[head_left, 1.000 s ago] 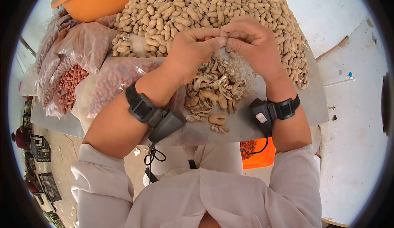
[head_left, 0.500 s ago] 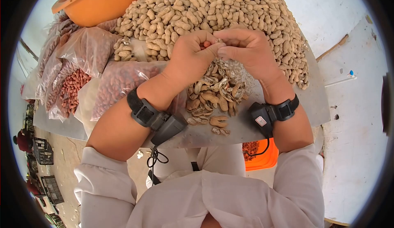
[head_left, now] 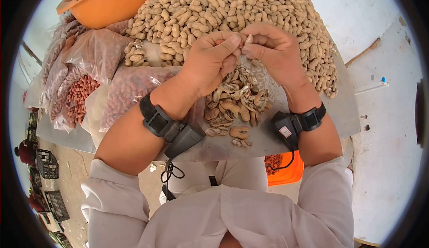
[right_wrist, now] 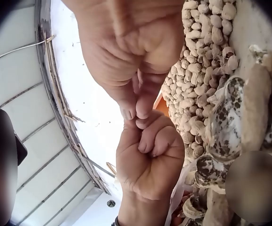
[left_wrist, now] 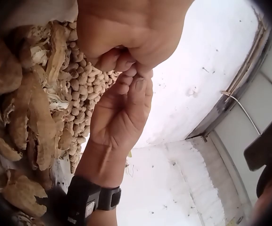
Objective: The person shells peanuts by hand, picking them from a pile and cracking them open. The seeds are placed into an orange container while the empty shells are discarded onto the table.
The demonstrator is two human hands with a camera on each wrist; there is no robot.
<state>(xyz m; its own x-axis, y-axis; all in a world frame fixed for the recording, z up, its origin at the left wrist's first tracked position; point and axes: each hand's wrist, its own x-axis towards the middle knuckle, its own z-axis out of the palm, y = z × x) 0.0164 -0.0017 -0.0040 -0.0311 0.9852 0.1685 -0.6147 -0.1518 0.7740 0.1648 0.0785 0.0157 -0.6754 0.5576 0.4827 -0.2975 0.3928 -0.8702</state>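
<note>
In the head view the left hand [head_left: 206, 62] and right hand [head_left: 278, 55] meet fingertip to fingertip above the opened shells [head_left: 241, 94]. A pale piece of peanut shell [head_left: 249, 39] is pinched between the right thumb and fingers. The left thumb lies over its curled fingers, at a partly hidden peanut with a little red showing between the hands. From the left wrist view, the left hand [left_wrist: 131, 30] covers most of the contact; in the right wrist view the right hand [right_wrist: 133, 44] does.
Behind the hands rises a large heap of unshelled peanuts [head_left: 214, 9]. An orange basin [head_left: 107, 4] stands at the back left, near plastic bags of red kernels [head_left: 132, 94]. An orange container [head_left: 286, 172] sits below the table's front edge [head_left: 263, 149].
The left thumb has shifted up over its fingers, and the red kernels seen in that hand are now mostly hidden. The right fingers have risen slightly, with a shell piece showing between them.
</note>
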